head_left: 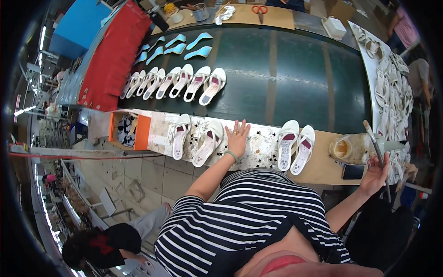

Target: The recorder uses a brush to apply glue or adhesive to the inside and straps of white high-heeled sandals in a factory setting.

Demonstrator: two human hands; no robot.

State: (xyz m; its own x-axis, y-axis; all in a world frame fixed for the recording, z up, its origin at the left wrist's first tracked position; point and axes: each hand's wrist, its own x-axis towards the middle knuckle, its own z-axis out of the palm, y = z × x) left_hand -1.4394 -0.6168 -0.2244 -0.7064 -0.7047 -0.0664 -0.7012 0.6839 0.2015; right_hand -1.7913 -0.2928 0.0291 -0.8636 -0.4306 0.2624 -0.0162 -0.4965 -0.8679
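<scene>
My left hand (237, 138) lies flat with fingers spread on the white, star-marked work ledge (262, 147). Just left of it sit two white sandals (208, 144), a little apart. To its right, a pair of white sandals (289, 143) with dark red inner patches stands side by side. At the far right my right hand (374, 175) is closed around a long-handled brush (374, 141), held upright with its bristle end up. Near the brush stands an open jar (340, 148) with yellowish contents, probably glue.
A green conveyor belt (295, 78) carries a row of white sandals (194, 85) and several blue sole-shaped pieces (198, 51). An orange box (143, 131) stands left, a phone (353, 171) right. Many sandals pile on the right-hand table (392, 83). Red scissors (260, 13) lie opposite.
</scene>
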